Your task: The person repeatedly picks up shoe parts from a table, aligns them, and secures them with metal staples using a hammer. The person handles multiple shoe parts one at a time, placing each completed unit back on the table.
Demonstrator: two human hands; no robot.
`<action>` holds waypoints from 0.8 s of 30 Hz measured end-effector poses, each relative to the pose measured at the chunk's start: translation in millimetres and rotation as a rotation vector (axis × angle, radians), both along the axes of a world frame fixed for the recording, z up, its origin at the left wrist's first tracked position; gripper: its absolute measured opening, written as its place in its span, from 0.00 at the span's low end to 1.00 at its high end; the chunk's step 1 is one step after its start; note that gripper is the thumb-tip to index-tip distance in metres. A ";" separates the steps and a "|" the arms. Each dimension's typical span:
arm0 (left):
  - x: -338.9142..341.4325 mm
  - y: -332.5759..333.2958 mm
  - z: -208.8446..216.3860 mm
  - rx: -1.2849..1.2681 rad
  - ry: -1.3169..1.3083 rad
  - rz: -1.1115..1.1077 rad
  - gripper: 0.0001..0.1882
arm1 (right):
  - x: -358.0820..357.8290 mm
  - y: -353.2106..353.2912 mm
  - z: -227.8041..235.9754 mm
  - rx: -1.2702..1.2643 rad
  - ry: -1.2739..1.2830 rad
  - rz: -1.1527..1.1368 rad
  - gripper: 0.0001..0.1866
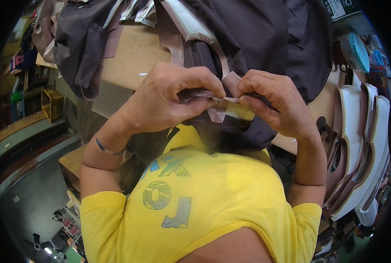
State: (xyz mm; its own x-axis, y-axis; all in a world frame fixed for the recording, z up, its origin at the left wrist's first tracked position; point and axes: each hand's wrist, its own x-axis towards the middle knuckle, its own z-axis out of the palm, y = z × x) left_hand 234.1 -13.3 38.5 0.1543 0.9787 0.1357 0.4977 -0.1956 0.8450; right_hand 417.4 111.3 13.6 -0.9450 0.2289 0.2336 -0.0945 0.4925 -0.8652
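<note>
Both of my hands meet at the middle of the view over a dark brown fabric piece (265,35) with a mauve and white lined edge. My left hand (173,96) is closed in a pinch on the end of a mauve strip (216,115), thumb against forefinger. Just to its right, my right hand (274,98) pinches a pale yellowish part of the same edge, close beside a short upright mauve tab (232,83). The dark cloth spreads beyond my hands and hangs down toward my lap.
The cloth lies on a tan table (132,57). More dark fabric (79,44) is bunched at the far left. At the right hang several white and mauve curved panels (357,131). A yellow crate (52,104) stands at left, and a cardboard box (72,164) sits below my left arm.
</note>
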 end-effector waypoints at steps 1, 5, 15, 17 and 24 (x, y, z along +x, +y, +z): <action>-0.2 -0.3 0.4 0.068 0.046 -0.033 0.09 | 0.9 0.8 -0.4 -0.018 -0.007 0.010 0.04; 0.6 -1.0 -0.5 0.261 0.202 -0.109 0.11 | -0.1 -0.5 -8.8 -0.081 0.008 0.031 0.06; 1.1 -4.4 -1.4 0.355 0.277 -0.083 0.10 | -1.0 -3.2 1.6 0.101 0.045 0.016 0.07; -1.9 -2.8 -0.3 0.403 0.314 -0.135 0.10 | -1.0 -1.8 -1.2 0.080 0.068 0.023 0.07; -0.7 -7.2 3.2 -0.046 -0.184 0.039 0.07 | 1.2 -3.9 7.2 0.098 0.031 0.003 0.06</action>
State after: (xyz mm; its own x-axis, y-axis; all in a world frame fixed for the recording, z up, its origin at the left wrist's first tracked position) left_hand 233.4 -20.5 41.7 0.0931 0.9892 0.1134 0.3405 -0.1386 0.9300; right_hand 418.6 107.4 20.8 -0.9376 0.2006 0.2840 -0.1225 0.5740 -0.8097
